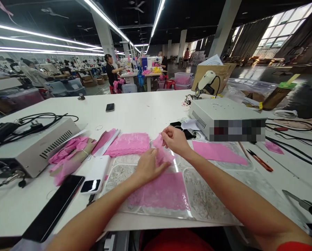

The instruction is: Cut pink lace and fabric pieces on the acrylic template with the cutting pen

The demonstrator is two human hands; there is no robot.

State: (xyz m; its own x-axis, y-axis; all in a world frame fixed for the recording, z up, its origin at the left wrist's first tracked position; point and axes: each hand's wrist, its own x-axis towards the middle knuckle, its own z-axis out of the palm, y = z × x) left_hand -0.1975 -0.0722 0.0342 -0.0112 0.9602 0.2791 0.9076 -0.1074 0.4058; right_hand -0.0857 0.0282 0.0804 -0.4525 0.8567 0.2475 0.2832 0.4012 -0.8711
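Observation:
My right hand (pixel 175 139) is closed in a pinch at the upper edge of a small sheer pink lace piece (pixel 162 157), which it holds raised a little off the board. My left hand (pixel 148 164) rests low against the same lace, its thumb stretched out to the right and its fingers apart from the thumb. Below the hands, a larger pink lace panel (pixel 166 191) with a scalloped lower edge lies flat on a clear-covered board (pixel 210 195). Just left of the hands is a stack of pink lace pieces (pixel 129 143). A plain pink fabric piece (pixel 218 152) lies to the right.
Grey machine boxes stand at left (pixel 38 146) and right (pixel 226 115). A white power bank (pixel 95 174) and a black phone (pixel 53 209) lie at left, beside a bundle of pink fabric (pixel 72 150). An orange cutter (pixel 260 161) and scissors (pixel 302 202) lie at right.

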